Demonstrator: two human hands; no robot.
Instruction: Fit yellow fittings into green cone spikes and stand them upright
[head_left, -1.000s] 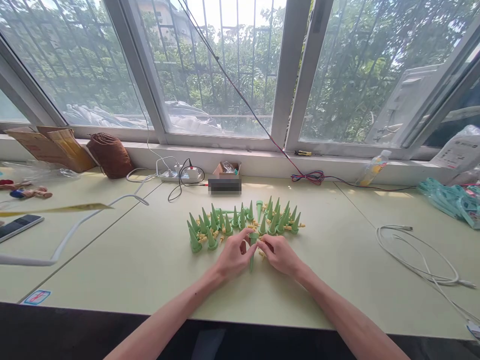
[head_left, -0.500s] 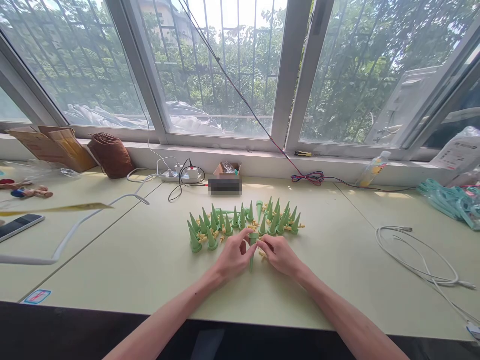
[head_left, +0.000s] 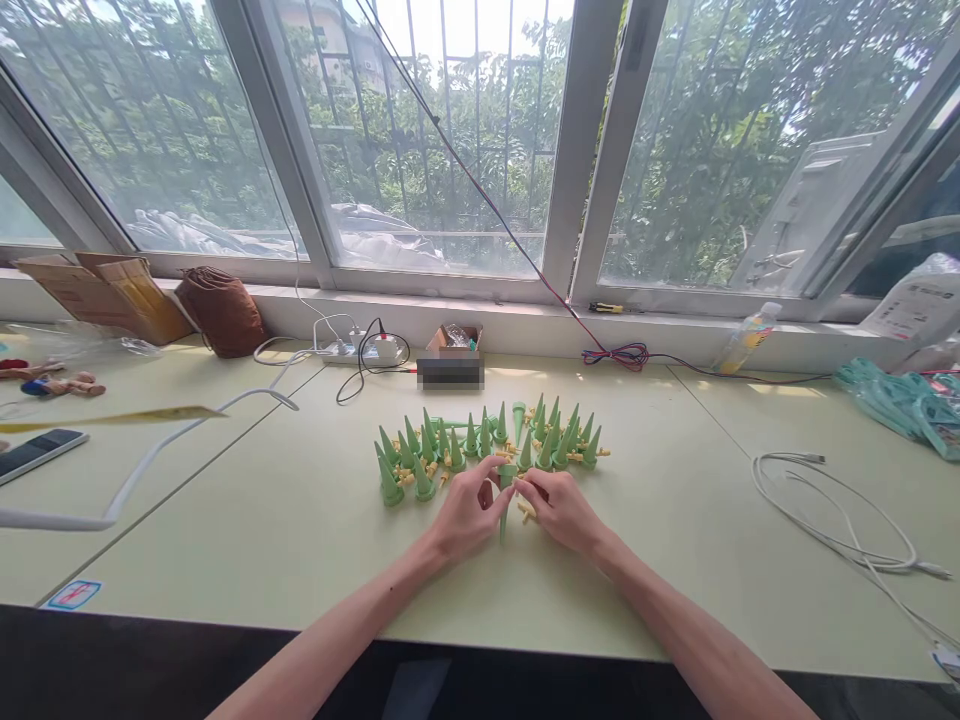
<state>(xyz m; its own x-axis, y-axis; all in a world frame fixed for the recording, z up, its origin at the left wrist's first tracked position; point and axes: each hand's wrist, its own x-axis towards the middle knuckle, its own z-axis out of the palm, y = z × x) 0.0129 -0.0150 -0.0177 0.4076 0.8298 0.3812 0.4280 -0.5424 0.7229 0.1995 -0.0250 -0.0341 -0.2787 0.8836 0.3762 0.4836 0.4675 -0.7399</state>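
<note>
A green plastic cone spike (head_left: 505,505) points down toward me between both hands. My left hand (head_left: 466,512) pinches its upper end from the left. My right hand (head_left: 561,510) closes on the same top end from the right, with a small yellow piece (head_left: 527,510) showing under its fingers. Just beyond the hands, several green cones (head_left: 480,440) stand upright in a row on the pale table (head_left: 262,520), with small yellow connectors (head_left: 431,466) scattered among them.
A white cable (head_left: 840,500) coils at the right. A phone (head_left: 37,452) and a white hose (head_left: 150,455) lie at the left. A power strip (head_left: 367,347), a small cardboard box (head_left: 454,340), a brown pouch (head_left: 221,310) and a bottle (head_left: 746,338) sit along the window sill.
</note>
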